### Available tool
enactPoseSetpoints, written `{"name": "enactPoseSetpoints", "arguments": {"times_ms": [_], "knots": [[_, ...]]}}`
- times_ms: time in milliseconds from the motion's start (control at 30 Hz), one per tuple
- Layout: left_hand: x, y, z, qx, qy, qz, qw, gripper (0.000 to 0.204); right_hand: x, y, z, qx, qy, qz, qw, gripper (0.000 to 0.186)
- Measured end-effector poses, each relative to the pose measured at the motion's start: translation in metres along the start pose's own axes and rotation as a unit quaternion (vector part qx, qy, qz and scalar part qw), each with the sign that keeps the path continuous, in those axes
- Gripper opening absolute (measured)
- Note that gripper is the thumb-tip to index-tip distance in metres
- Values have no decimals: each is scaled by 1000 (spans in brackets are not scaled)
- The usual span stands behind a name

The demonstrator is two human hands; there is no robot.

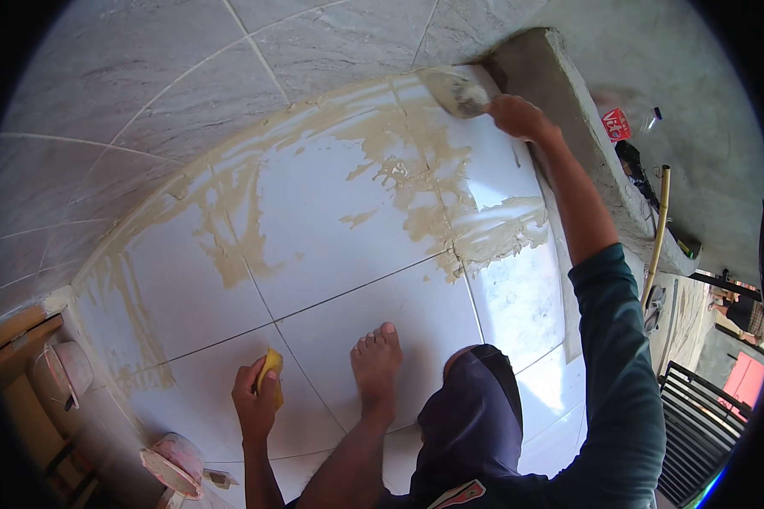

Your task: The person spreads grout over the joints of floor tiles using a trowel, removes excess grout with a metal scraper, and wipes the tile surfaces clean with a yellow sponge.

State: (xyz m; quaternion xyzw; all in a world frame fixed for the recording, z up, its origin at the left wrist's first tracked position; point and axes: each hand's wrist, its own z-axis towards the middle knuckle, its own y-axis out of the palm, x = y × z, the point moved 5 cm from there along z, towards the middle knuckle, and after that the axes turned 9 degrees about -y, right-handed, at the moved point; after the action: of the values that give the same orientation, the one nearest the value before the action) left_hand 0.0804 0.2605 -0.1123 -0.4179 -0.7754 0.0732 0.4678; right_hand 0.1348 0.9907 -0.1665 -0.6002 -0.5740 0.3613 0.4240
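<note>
My right hand (519,117) grips the handle of a flat spreader (452,93) against the white tiles at their top right corner, beside a rough cement ledge. My left hand (255,397) is closed on a yellow sponge (272,366) above the lower left tiles. Beige grout (424,216) is smeared in wet streaks along the seams and wall-side edge of the white tiled floor (323,220). My bare foot (373,365) rests on the tiles between my left hand and my bent knee.
Grey marbled wall tiles (187,68) border the top left. Two pale buckets (68,373) (174,462) sit at lower left. A cement ledge (560,85) on the right holds a plastic bottle (645,123). A bamboo pole (658,229), black grating (696,424) and a partly visible person (743,314) are farther right.
</note>
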Motion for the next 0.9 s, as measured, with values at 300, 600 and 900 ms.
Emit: {"name": "enactPoseSetpoints", "arguments": {"times_ms": [300, 600, 900], "knots": [[51, 14, 20, -2, 119, 53, 992, 31, -79, 6, -37, 99, 281, 617, 729, 27], [66, 40, 38, -47, 100, -9, 994, 32, -76, -31, -38, 134, 305, 556, 762, 30], [77, 48, 46, -71, 85, -17, 994, 33, -66, -27, -53, 86, 358, 519, 772, 26]]}}
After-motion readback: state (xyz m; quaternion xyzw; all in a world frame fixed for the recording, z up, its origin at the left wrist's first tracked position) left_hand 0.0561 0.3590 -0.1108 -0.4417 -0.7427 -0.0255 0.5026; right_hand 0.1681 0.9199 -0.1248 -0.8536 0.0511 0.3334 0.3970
